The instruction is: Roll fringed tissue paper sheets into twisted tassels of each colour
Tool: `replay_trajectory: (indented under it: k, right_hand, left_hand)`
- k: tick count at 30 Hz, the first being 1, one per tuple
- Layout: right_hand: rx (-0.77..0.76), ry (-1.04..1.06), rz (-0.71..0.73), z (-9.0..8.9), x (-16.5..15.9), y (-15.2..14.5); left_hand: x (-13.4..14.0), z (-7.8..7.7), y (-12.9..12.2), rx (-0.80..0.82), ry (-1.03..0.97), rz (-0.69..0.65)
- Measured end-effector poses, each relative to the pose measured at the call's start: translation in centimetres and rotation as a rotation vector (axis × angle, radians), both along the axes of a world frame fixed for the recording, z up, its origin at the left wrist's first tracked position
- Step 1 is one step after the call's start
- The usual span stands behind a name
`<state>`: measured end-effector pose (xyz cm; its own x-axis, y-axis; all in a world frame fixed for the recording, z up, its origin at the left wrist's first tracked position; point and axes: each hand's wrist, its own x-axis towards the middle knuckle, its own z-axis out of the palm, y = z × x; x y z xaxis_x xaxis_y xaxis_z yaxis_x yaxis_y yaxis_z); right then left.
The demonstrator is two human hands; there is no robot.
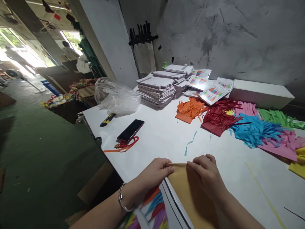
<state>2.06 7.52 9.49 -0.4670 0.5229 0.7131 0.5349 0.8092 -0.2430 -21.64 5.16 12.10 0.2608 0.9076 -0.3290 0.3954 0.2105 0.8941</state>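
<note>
At the table's front edge, my left hand (pixel 157 173) pinches the top left corner of a tan paper-like sheet (pixel 183 184). My right hand (pixel 208 175) has its fingers curled on the same top edge, farther right. Under my left wrist lies a printed card packet (pixel 157 206) with pictures of coloured tassels and a white side with dark lines; whether it is joined to the tan sheet I cannot tell. A light blue paper strip (pixel 189 144) lies just beyond my hands.
A phone (pixel 131 130) with a red strap, a yellow-black cutter (pixel 107 120) and a clear plastic bag (pixel 119 98) lie left. Stacked white packets (pixel 156 89) stand behind. Orange (pixel 190 111), dark red (pixel 220 117) and blue tissue fringes (pixel 256 127) and a white box (pixel 262 92) are right.
</note>
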Motion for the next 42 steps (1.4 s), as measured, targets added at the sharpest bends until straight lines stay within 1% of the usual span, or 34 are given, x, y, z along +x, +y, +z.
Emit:
replay_trajectory:
  k: [3, 7, 10, 13, 15, 17, 19, 20, 23, 24, 25, 26, 28, 29, 30, 32, 34, 35, 36, 37, 39, 40, 42]
  right_hand:
    - [0.009, 0.005, 0.009, 0.0, -0.1, -0.2]
    - [-0.017, 0.009, 0.026, 0.2, -0.5, -0.5]
    - [-0.036, 0.036, 0.053, 0.5, -0.6, -0.9]
    - [-0.078, 0.093, 0.07, 1.0, 0.0, -1.7]
    - [-0.163, 0.154, 0.051, 1.5, 0.8, -2.4]
    - [-0.321, 0.239, 0.028, 1.8, 1.4, -3.3]
    - [-0.492, 0.293, 0.025, 1.6, 1.4, -4.4]
    - [-0.552, 0.306, 0.031, 1.4, 1.1, -5.0]
    - [-0.667, 0.362, 0.079, 0.8, -0.5, -7.0]
    - [-0.695, 0.409, 0.097, 0.7, -0.9, -7.6]
    - [-0.716, 0.46, 0.106, 0.8, -1.2, -8.2]
    - [-0.732, 0.507, 0.114, 1.0, -1.2, -8.6]
    - [-0.739, 0.562, 0.126, 1.7, -0.6, -9.3]
    - [-0.731, 0.561, 0.132, 2.2, 0.1, -9.5]
    - [-0.708, 0.543, 0.139, 2.7, 0.9, -9.8]
    - [-0.58, 0.487, 0.107, 4.1, 2.7, -10.2]
    - [-0.407, 0.454, 0.012, 5.8, 4.3, -10.9]
    - [-0.35, 0.452, -0.015, 6.8, 5.0, -11.3]
    - [-0.336, 0.452, -0.01, 7.8, 5.6, -11.8]
    - [-0.361, 0.443, 0.025, 8.8, 6.0, -12.3]
    - [-0.475, 0.39, 0.131, 10.3, 6.5, -13.2]
    - [-0.534, 0.345, 0.163, 10.8, 6.6, -13.6]
    - [-0.599, 0.247, 0.157, 11.1, 6.8, -14.2]
  left_hand:
    - [0.0, -0.2, -0.2, 0.001, 0.001, -0.002]
    - [0.1, -0.3, -0.2, -0.002, 0.014, 0.003]
    - [0.0, -0.4, 0.2, 0.0, 0.033, 0.013]
    - [-0.4, -0.7, 0.9, 0.024, 0.068, 0.035]
    - [-0.8, -0.9, 1.3, 0.053, 0.098, 0.071]
    - [-1.1, -0.6, 1.3, 0.092, 0.125, 0.127]
    - [-1.1, 0.2, 1.0, 0.148, 0.154, 0.189]
    - [-0.9, 0.9, 0.6, 0.194, 0.175, 0.221]
    - [-0.3, 3.2, -1.4, 0.38, 0.221, 0.279]
    - [0.0, 4.1, -2.2, 0.442, 0.213, 0.275]
    - [0.1, 5.0, -3.1, 0.495, 0.187, 0.242]
    - [0.3, 5.7, -4.1, 0.533, 0.146, 0.181]
    - [0.6, 7.0, -6.1, 0.585, 0.065, 0.029]
    - [0.7, 7.4, -7.0, 0.6, 0.036, -0.03]
    - [1.0, 7.7, -7.8, 0.612, 0.013, -0.06]
    - [1.7, 7.9, -9.3, 0.623, -0.023, -0.035]
    - [2.7, 8.0, -10.4, 0.619, -0.065, 0.009]
    - [3.2, 8.0, -10.8, 0.609, -0.083, 0.021]
    - [3.8, 8.0, -11.1, 0.599, -0.097, 0.027]
    - [4.4, 8.0, -11.4, 0.59, -0.106, 0.031]
    - [5.5, 8.1, -11.9, 0.582, -0.115, 0.034]
    - [6.0, 8.2, -12.1, 0.581, -0.115, 0.035]
    - [6.9, 8.2, -12.4, 0.58, -0.113, 0.025]
